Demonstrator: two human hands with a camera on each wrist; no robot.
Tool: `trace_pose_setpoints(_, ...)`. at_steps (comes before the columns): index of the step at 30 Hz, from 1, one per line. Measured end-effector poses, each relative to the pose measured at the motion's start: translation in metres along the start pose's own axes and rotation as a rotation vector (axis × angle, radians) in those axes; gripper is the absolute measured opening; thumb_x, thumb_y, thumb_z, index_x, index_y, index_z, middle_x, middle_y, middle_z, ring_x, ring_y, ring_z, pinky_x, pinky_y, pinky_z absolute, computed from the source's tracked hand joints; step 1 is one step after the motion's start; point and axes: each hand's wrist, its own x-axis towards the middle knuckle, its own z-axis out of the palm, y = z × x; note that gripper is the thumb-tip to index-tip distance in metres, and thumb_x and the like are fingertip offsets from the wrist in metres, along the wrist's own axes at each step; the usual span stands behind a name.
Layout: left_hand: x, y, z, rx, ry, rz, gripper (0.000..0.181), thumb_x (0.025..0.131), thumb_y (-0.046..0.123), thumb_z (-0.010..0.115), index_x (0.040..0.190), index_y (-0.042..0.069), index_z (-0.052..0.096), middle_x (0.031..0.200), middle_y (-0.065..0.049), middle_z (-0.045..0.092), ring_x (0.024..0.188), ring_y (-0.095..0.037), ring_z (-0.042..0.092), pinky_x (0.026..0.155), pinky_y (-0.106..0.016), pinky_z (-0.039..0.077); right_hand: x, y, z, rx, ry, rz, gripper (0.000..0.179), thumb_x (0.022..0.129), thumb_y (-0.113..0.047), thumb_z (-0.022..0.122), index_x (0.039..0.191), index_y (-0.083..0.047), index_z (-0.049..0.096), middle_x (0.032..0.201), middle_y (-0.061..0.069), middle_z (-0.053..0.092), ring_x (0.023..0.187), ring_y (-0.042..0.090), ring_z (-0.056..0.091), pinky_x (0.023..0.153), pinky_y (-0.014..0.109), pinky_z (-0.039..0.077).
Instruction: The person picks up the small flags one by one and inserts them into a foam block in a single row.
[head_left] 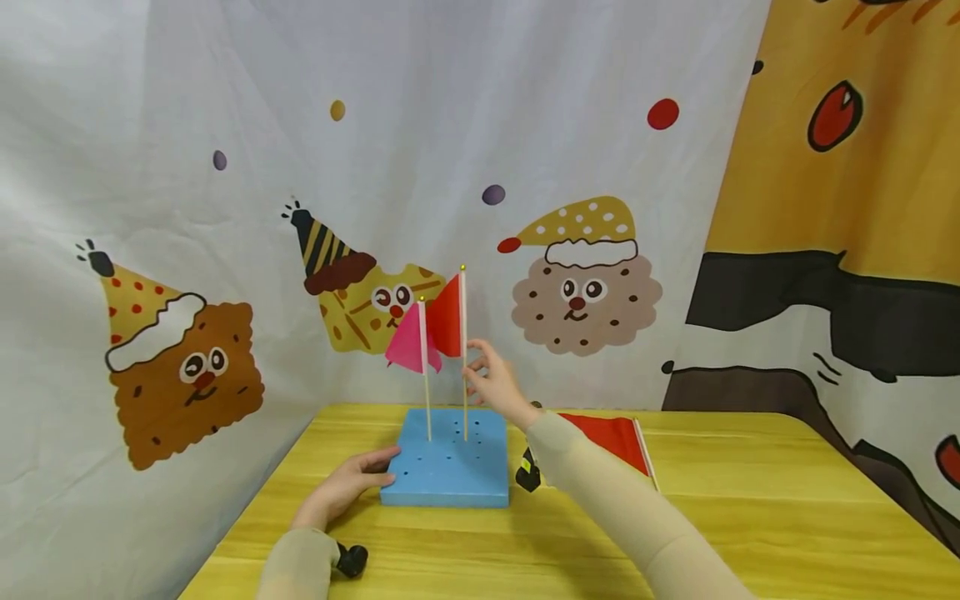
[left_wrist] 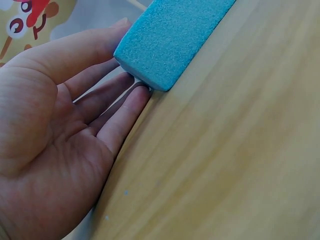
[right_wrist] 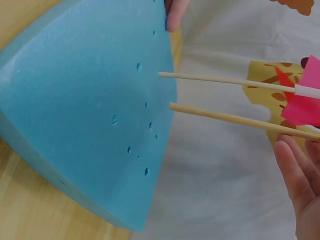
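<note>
A blue foam block [head_left: 457, 483] with small holes stands on the table, carrying two upright flags. The pink flag [head_left: 407, 342] is on the shorter stick, left of the red flag [head_left: 447, 318] on the taller one. My right hand [head_left: 497, 387] is beside the red flag's stick, just below the cloth. In the right wrist view its fingers [right_wrist: 291, 170] lie along one side of a wooden stick [right_wrist: 225, 117], fingertips right at it. My left hand [head_left: 345, 490] touches the block's left side; in the left wrist view its extended fingers [left_wrist: 125, 112] meet the block's corner [left_wrist: 160, 75].
Another red flag [head_left: 618, 439] lies on the wood-grain table [head_left: 750, 492], partly behind the right forearm. A dark wrist strap piece [head_left: 528, 472] shows near the right sleeve. Behind the table hangs a cartoon-printed curtain [head_left: 435, 75].
</note>
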Motion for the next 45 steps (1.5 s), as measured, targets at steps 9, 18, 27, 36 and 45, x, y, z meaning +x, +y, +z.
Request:
trace_pose_setpoints(9, -0.001, 0.002, 0.002, 0.012, -0.001, 0.012, 0.060, 0.093, 0.021, 0.066, 0.146, 0.002, 0.043, 0.150, -0.021, 0.037, 0.137, -0.042, 0.031, 0.109, -0.051, 0.032, 0.001, 0.010, 0.009, -0.054, 0.016, -0.007, 0.045, 0.097, -0.007, 0.059, 0.137, -0.018, 0.044, 0.094, 0.012, 0.066, 0.060, 0.018, 0.064, 0.057, 0.048, 0.057)
trace_pose_setpoints(18, -0.003, 0.003, 0.001, 0.004, 0.006, 0.026, 0.059, 0.094, 0.018, 0.066, 0.145, -0.001, 0.043, 0.149, -0.023, 0.037, 0.137, -0.042, 0.032, 0.109, -0.052, 0.032, 0.005, 0.014, 0.016, -0.050, 0.028, 0.001, 0.043, 0.097, -0.007, 0.058, 0.136, -0.019, 0.044, 0.097, 0.019, 0.064, 0.060, 0.019, 0.064, 0.057, 0.047, 0.057)
trace_pose_setpoints(27, -0.002, 0.003, 0.001, 0.001, 0.010, 0.016, 0.059, 0.093, 0.018, 0.066, 0.145, 0.000, 0.044, 0.149, -0.023, 0.037, 0.136, -0.041, 0.034, 0.108, -0.051, 0.033, 0.005, 0.014, 0.019, -0.070, 0.029, 0.014, 0.041, 0.098, -0.012, 0.059, 0.136, -0.019, 0.044, 0.094, 0.013, 0.064, 0.061, 0.018, 0.064, 0.059, 0.043, 0.058)
trace_pose_setpoints(36, -0.001, 0.006, 0.000, -0.014, -0.014, 0.005, 0.060, 0.094, 0.019, 0.066, 0.146, 0.000, 0.042, 0.150, -0.023, 0.036, 0.137, -0.042, 0.031, 0.108, -0.050, 0.033, 0.005, 0.017, 0.023, -0.094, 0.037, 0.018, 0.042, 0.097, -0.007, 0.058, 0.135, -0.019, 0.045, 0.092, 0.009, 0.064, 0.062, 0.016, 0.065, 0.060, 0.041, 0.058)
trace_pose_setpoints(45, -0.002, 0.003, 0.000, -0.004, -0.004, 0.019, 0.060, 0.093, 0.019, 0.067, 0.145, 0.000, 0.043, 0.150, -0.023, 0.036, 0.136, -0.042, 0.032, 0.108, -0.050, 0.033, 0.003, 0.019, 0.027, -0.091, 0.020, 0.033, 0.042, 0.098, -0.008, 0.057, 0.136, -0.018, 0.043, 0.093, 0.013, 0.064, 0.068, 0.030, 0.067, 0.063, 0.042, 0.058)
